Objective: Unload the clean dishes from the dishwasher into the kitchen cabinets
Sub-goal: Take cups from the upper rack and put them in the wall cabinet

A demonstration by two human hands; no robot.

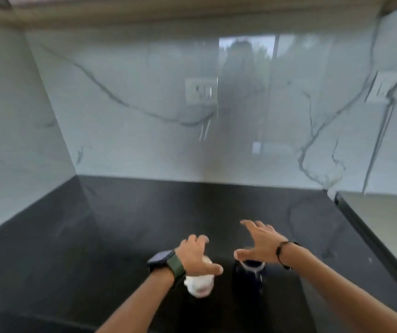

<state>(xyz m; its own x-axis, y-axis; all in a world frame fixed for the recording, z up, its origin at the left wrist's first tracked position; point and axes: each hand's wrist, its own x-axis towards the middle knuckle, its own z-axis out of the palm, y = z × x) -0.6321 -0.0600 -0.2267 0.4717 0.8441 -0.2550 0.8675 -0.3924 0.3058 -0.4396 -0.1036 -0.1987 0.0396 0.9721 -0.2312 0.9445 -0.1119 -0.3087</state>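
Two mugs stand side by side on the black countertop (92, 241) near its front edge. My left hand (195, 255), with a dark watch on a green strap at the wrist, hovers over the white mug (200, 284). Its fingers are loosely bent past the mug and its thumb sticks out straight, so it holds nothing. My right hand (258, 243) is spread flat just above the rim of the dark blue mug (246, 277) and does not grip it. The picture is blurred by motion.
A glossy white marble backsplash (132, 131) closes the back and left of the counter. It carries a switch plate (201, 91) in the middle and a socket with a cable (390, 91) at the right. A lighter surface (384, 212) adjoins the counter at the right.
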